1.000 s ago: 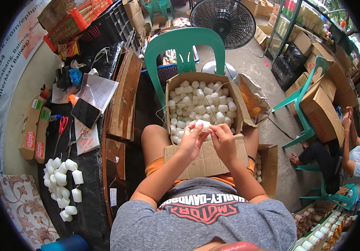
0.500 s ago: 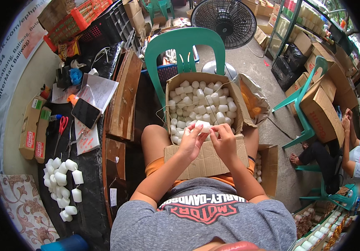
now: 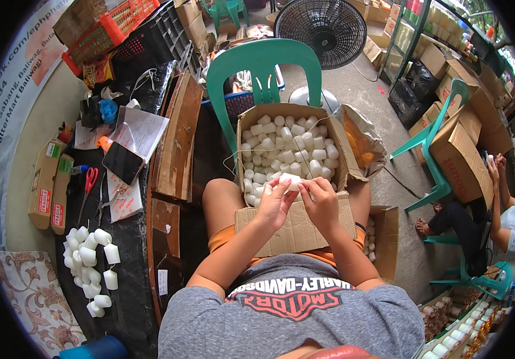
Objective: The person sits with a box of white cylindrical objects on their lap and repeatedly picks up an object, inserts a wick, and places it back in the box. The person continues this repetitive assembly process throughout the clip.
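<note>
Over the open box my left hand (image 3: 274,206) holds a short white candle (image 3: 291,178) between thumb and fingers. My right hand (image 3: 320,204) pinches at the candle's right end; whatever its fingertips grip there is too small to make out. Just beyond the hands, a cardboard box (image 3: 347,149) is filled with loose white candles (image 3: 287,143) of the same kind, with thin strings lying across them. Its near flap (image 3: 296,230) rests over my lap, under my wrists.
A green plastic chair (image 3: 221,66) supports the box. On the black table (image 3: 132,287) at left lie a bunch of white candles (image 3: 87,257), scissors (image 3: 90,182) and a phone (image 3: 123,161). A fan (image 3: 320,33) stands beyond; at right a co-worker (image 3: 512,224) sits with raised hands.
My hands stay almost still around the candle, with only a slight shift of the fingers. The co-worker's hands have moved a little and now show a small white thing.
</note>
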Motion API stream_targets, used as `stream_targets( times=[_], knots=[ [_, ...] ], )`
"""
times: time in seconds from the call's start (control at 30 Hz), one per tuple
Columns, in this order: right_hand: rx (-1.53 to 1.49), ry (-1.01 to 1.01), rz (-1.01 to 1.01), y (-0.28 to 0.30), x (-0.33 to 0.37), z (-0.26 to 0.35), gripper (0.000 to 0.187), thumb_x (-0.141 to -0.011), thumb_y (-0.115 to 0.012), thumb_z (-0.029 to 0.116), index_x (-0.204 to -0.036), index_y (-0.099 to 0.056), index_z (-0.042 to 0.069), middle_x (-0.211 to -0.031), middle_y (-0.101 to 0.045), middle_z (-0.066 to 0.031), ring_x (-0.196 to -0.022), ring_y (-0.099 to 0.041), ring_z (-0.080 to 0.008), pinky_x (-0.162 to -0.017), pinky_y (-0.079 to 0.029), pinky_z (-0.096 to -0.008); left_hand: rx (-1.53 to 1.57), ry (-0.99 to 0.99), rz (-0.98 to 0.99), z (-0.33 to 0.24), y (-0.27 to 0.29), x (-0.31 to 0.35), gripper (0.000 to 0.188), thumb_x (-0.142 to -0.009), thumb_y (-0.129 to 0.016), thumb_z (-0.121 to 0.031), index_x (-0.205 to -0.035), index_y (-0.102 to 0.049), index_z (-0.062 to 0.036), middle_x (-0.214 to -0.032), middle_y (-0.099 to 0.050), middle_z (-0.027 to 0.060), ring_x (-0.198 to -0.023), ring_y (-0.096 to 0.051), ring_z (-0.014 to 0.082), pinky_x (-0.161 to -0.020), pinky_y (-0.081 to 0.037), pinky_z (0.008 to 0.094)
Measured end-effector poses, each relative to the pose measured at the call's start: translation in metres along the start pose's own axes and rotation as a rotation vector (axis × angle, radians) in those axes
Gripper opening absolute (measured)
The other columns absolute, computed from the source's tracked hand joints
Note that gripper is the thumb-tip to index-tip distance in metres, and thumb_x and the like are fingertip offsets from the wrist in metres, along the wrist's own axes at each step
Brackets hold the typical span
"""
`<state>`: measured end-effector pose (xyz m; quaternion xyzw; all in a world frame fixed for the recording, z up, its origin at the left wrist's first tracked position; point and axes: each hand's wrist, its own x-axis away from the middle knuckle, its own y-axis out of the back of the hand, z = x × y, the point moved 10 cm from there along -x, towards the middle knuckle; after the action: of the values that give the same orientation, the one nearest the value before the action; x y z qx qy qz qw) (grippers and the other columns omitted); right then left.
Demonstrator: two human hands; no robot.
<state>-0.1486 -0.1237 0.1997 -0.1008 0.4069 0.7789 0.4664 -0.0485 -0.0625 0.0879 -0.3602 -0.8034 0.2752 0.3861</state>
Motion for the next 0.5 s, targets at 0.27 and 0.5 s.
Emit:
stream_targets(
  times=[0.27, 0.5],
  knots=[
    [-0.053, -0.001, 0.009, -0.005, 0.002, -0.003, 0.010, -0.079, -0.063, 0.006, -0.087, -0.061, 0.002, -0.082, -0.057, -0.0121, -0.074, -0.056, -0.0294, -0.066, -0.046, -0.0370, -0.030, -0.041, 0.004, -0.004, 0.000, -0.001, 0.049, -0.084, -0.066, -0.016, -0.115, -0.030, -0.0054, -0.109, -0.049, 0.0135, -0.097, -0.055, 0.0202, -0.089, -0.049, 0.0310],
    [-0.137, -0.084, 0.045, -0.008, 0.003, -0.011, 0.012, -0.078, -0.063, 0.002, -0.089, -0.057, 0.001, -0.083, -0.056, -0.0126, -0.076, -0.057, -0.0296, -0.066, -0.046, -0.0372, -0.016, -0.018, -0.029, -0.003, 0.007, -0.005, 0.041, -0.086, -0.063, -0.014, -0.114, -0.035, -0.0043, -0.110, -0.051, 0.0116, -0.100, -0.055, 0.0196, -0.090, -0.050, 0.0303]
  ],
)
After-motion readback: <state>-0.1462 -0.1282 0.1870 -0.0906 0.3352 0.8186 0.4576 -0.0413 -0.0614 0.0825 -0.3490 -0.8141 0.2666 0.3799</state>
